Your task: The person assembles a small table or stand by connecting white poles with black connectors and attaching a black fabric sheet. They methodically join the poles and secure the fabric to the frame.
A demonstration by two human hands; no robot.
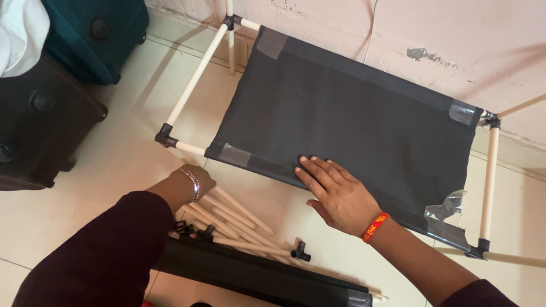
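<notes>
Rt hand (pixel 339 197) flat, released, on fabric shelf (pixel 346 114) front edge; lt hand (pixel 194 180) grip unclear.

Pale tiled floor (pixel 115 150) met a scuffed pinkish wall (pixel 441 17); teal suitcase (pixel 98 28) and black suitcase (pixel 25 124) stood at left.

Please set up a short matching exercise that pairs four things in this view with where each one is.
Things:
1. right hand
2. left hand
3. teal suitcase
4. loose black connector

Places:
A. on the floor at the end of the bundle of cream rods
B. flat on the black fabric shelf
C. top left, beside the black case
D. at the near rail, by the corner joint

Pairs: 1-B, 2-D, 3-C, 4-A
</notes>
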